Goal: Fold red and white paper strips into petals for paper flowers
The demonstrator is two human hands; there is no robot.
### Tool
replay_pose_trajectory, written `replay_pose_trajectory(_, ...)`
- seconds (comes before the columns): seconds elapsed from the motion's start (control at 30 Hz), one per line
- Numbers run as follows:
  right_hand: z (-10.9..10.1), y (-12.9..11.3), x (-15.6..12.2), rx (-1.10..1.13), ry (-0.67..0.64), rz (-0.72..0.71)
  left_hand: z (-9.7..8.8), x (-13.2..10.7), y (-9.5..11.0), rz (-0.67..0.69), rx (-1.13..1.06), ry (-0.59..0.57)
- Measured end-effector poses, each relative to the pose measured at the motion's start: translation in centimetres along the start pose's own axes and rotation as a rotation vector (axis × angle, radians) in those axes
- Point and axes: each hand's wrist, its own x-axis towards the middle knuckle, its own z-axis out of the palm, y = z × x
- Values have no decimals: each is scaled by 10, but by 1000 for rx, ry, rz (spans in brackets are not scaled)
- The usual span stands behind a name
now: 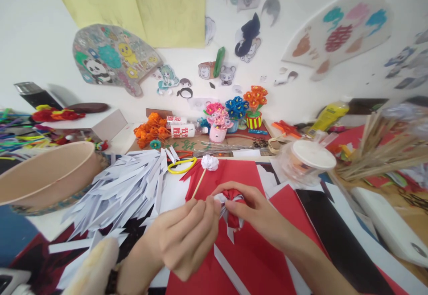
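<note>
My right hand (pixel 249 203) curls its thumb and fingers around a red-and-white crumpled paper ball (pixel 234 210) above the red paper sheets (pixel 267 259). At the ball's white left end, the fingertips of my left hand (pixel 187 232) are pinched together on the paper. A thin strip end hangs below the ball. Just beyond my left hand is a thin wooden stick (pixel 199 183) topped with a white crumpled paper ball (pixel 210 163); my hand hides its lower end. One white paper strip (pixel 230 270) lies on the red sheets.
A heap of white paper strips (pixel 123 188) and a tan bowl (pixel 50 170) occupy the left. At the back stand small pots of handmade flowers (pixel 219 125). To the right are a lidded cup (pixel 312 157), a black strip (pixel 347 237) and a white oblong device (pixel 391 223).
</note>
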Motion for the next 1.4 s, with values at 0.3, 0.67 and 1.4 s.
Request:
replay_pose_trajectory(0.3, -10, -3, 0, -159, -63, -62, 2, 3, 2, -71, -60, -33)
replay_pose_trajectory(0.67, -9, -7, -1, -109, -94, -18, -3, 1, 3, -2, 24, -39)
replay_pose_trajectory(1.4, -4, 0, -7, -238, 46, -50, -8, 4, 2, -95, 25, -59)
